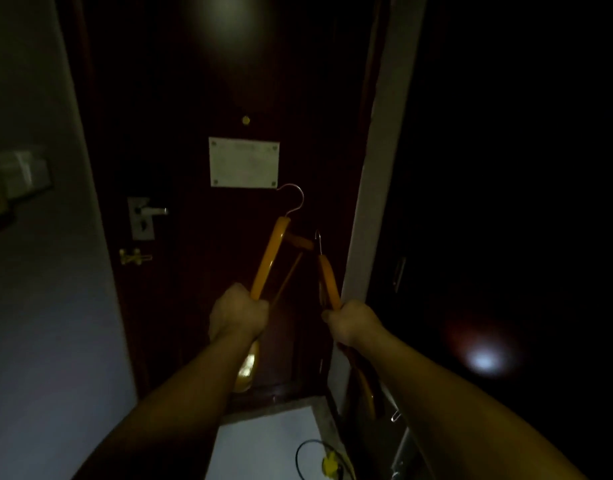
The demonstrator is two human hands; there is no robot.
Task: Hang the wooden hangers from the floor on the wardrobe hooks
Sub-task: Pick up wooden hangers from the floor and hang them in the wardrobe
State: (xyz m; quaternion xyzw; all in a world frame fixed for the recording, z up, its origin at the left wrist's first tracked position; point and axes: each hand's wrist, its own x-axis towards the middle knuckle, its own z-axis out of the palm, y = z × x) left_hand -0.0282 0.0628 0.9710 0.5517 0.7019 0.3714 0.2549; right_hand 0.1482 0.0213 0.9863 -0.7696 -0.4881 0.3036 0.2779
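— Wooden hangers, one in each fist, is that right?

— Yes. The left hand is clenched round one arm of the left hanger, so its wire hook points up in front of the dark door. The right hand is closed on the right hanger, whose hook also points up, just beside the pale door frame.

— Why hold them by the arm ends?

— My guess: it leaves the hooks free and leading, ready to catch on something above. The wardrobe seems to be the black area to the right, but it is too dark to make out any hooks there.

— Both off the floor, then?

— Both lifted, neither hung yet. More wood trails below the right wrist; whether that is another hanger I cannot tell.

— Any writing?

— A pale plaque is screwed to the door, but its print is too faint to read. No brand shows anywhere.
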